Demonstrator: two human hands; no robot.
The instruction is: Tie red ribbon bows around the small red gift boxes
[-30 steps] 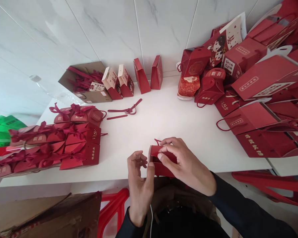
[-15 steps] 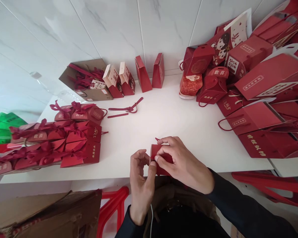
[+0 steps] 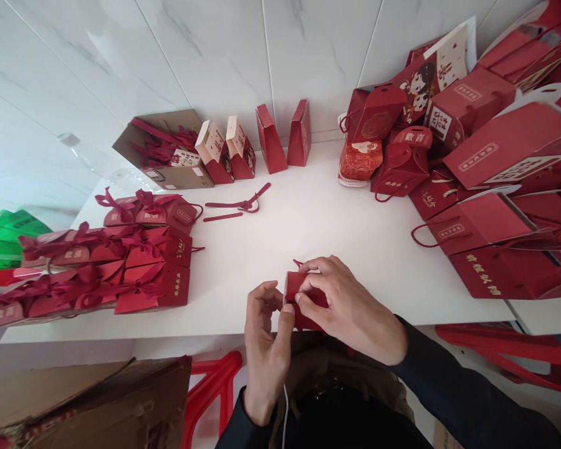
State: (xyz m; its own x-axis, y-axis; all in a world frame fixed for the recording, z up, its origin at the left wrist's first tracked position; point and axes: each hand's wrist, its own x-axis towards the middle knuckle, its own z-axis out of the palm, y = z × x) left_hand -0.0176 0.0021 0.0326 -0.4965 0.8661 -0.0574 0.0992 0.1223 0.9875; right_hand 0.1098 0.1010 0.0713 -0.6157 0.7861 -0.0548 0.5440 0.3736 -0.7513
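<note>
A small red paper box (image 3: 293, 288) rests at the near edge of the white table (image 3: 308, 231). My right hand (image 3: 350, 308) covers its top and right side, fingers curled round it and fingertips pinching its left flap. My left hand (image 3: 264, 333) is closed at the box's left end, thumb and fingers pressed on that flap. A thin red cord pokes out behind the box. Most of the box is hidden under my fingers.
Rows of finished red boxes with ribbons (image 3: 121, 268) lie at the left. A cardboard carton of ribbons (image 3: 168, 149) and several upright red boxes (image 3: 271, 137) stand by the wall. Loose ribbon (image 3: 238, 204) lies mid-table. A heap of large red gift bags (image 3: 477, 149) fills the right.
My left hand has closed in on the box's left end and now pinches it. My right fingers shifted slightly over the flap. The box stays in place.
</note>
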